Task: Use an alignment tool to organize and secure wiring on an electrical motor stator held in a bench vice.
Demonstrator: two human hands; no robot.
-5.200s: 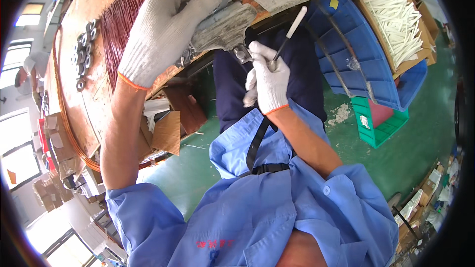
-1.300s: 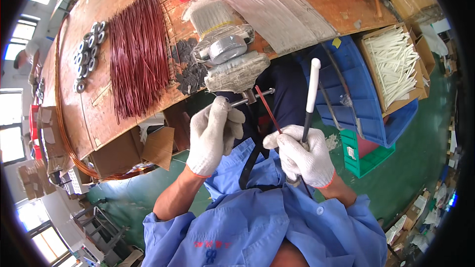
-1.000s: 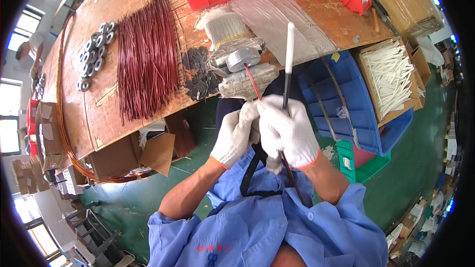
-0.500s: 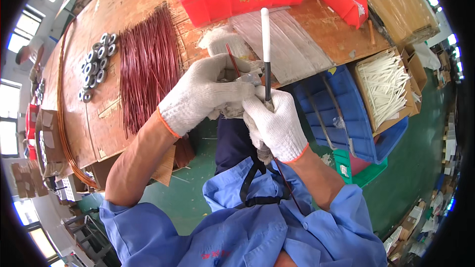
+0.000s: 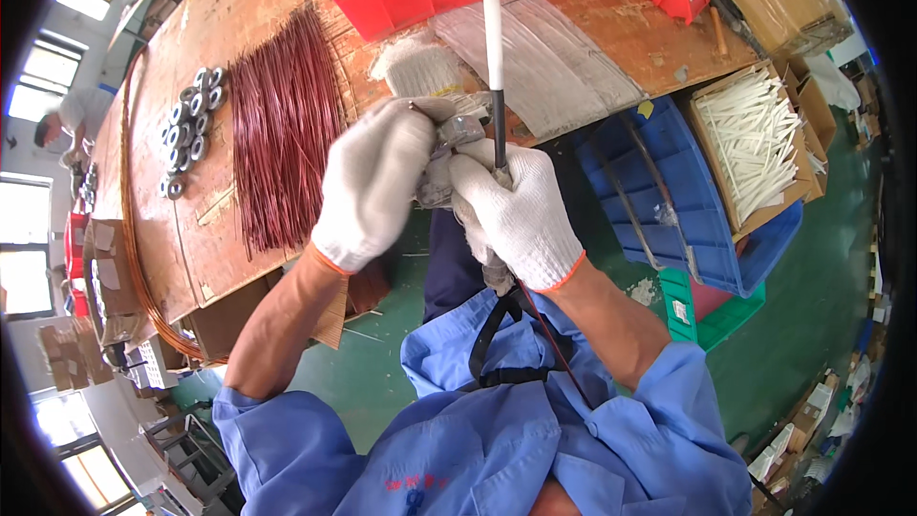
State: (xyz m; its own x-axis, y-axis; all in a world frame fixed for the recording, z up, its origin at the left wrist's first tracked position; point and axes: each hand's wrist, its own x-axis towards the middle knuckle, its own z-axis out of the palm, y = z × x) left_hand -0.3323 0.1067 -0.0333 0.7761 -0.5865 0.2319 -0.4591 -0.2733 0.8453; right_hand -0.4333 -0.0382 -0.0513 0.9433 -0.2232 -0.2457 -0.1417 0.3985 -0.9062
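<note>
Here, the right hand grips a white-ended rod.
Left hand half-curled nearby; its hold cannot be told.

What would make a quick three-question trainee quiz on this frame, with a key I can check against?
1. Which hand grips the white-and-black rod? A) left B) right C) neither
2. True or false: on the table, the grey rings lie to the right of the dark red wires.
3. Fill in: the ribbed bin beside the box of white strips is coloured ____.

Key: 1. B, the right hand. 2. False; they lie to the left. 3. Blue.
</note>
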